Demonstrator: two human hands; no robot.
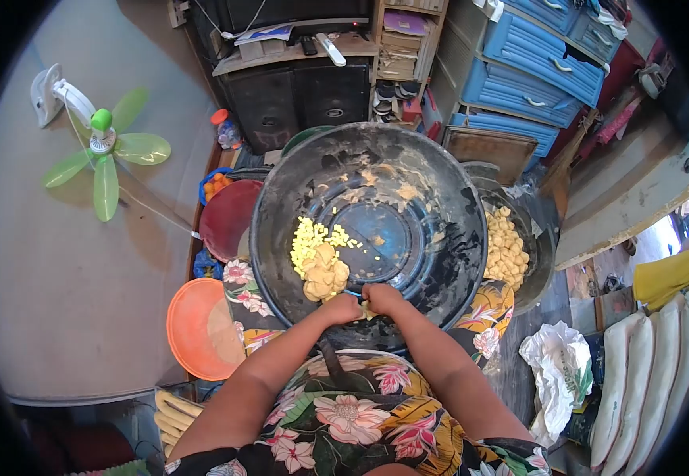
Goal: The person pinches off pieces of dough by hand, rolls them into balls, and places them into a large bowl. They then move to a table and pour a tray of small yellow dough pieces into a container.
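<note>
A big black basin [440,190] sits in front of me, tilted against my lap. Inside it lie a heap of small yellow pieces [313,236] and a clump of larger yellow chunks [325,274]. My left hand [343,308] and my right hand [382,298] meet at the basin's near rim, both closed around a small yellow piece [364,312] between them. What exactly each hand grips is too small to tell.
A second basin [541,252] of yellow chunks stands to the right. A dark red bowl [225,218] and an orange bowl [190,325] lie at the left. A green fan [106,151] stands on the floor. Blue drawers [531,67], white sacks [654,373] and a plastic bag [559,369] are around.
</note>
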